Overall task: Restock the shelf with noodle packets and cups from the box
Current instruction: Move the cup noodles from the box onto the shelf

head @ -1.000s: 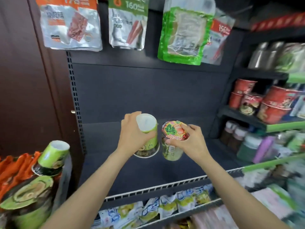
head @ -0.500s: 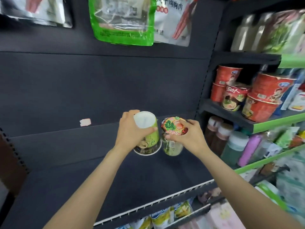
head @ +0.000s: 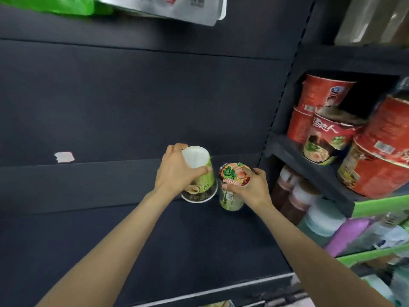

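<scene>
The left hand (head: 177,171) grips an upside-down green cup (head: 199,178); the right hand (head: 250,187) grips a cup (head: 232,189), maybe resting on the dark shelf (head: 110,229).

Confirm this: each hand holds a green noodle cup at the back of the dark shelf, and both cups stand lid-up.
Not quite. The head view shows the left hand holding its green cup upside down, white base up and wide rim on the dark shelf. Only the right hand's cup stands lid-up.
</scene>
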The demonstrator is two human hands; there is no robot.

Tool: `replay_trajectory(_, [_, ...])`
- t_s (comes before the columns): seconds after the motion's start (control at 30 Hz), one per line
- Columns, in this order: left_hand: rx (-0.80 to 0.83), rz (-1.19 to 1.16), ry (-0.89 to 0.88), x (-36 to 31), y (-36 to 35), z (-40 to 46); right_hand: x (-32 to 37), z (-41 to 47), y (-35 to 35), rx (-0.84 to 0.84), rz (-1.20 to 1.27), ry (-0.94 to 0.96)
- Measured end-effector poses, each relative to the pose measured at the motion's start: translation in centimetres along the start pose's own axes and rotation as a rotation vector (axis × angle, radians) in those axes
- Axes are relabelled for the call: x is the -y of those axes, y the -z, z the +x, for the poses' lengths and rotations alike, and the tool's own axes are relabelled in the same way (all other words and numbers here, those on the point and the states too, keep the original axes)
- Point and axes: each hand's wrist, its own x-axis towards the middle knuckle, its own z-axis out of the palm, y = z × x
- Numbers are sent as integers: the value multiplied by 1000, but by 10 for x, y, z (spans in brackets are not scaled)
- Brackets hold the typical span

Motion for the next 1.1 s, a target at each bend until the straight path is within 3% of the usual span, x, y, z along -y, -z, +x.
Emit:
replay_trajectory(0.53, [44,47,71,2,-61,26,-84,64,-29,122,77,-10])
replay_trajectory(0.8, [41,22,65,8,-66,24,-117,76,-29,218,78,-114])
replay_trajectory(1.0, [46,-20,69,2,-75,24,-117,81,-16,396,-322,-125])
replay_trajectory(1.1, [34,-57,80,-1,-82,25,-106,80,-14,370,-452,-56])
